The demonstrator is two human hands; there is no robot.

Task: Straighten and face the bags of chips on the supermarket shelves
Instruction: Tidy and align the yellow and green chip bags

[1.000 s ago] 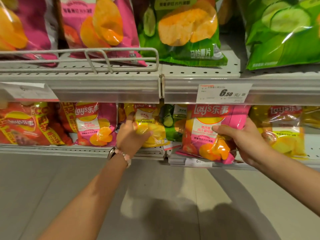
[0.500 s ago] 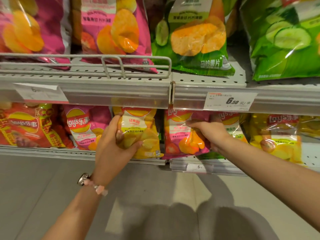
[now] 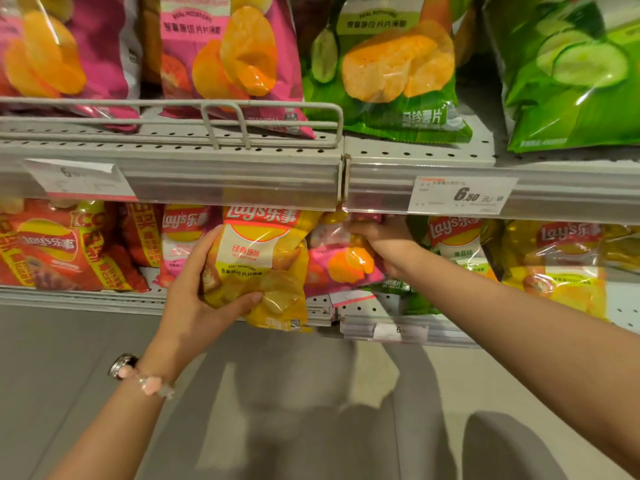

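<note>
My left hand [image 3: 197, 299] grips a yellow Lay's bag [image 3: 263, 268] by its left side and bottom, holding it upright at the front edge of the lower shelf [image 3: 86, 297]. My right hand [image 3: 384, 244] reaches under the upper shelf rail and holds the top of a pink Lay's bag [image 3: 339, 268], which stands just right of the yellow one. Another pink bag [image 3: 180, 237] stands behind my left hand. A green bag [image 3: 412, 299] lies low under my right forearm.
Red Lay's bags [image 3: 59, 247] fill the lower shelf's left, yellow bags [image 3: 561, 268] its right. The upper shelf [image 3: 173, 168] holds large pink bags [image 3: 228, 57] behind a wire guard and green bags [image 3: 391, 74]. A 6.50 price tag [image 3: 462, 195] hangs on the rail. Grey floor lies below.
The pink bag moved left and back into the shelf under my right hand. My left hand shifted down and pulled the yellow bag forward and upright.
</note>
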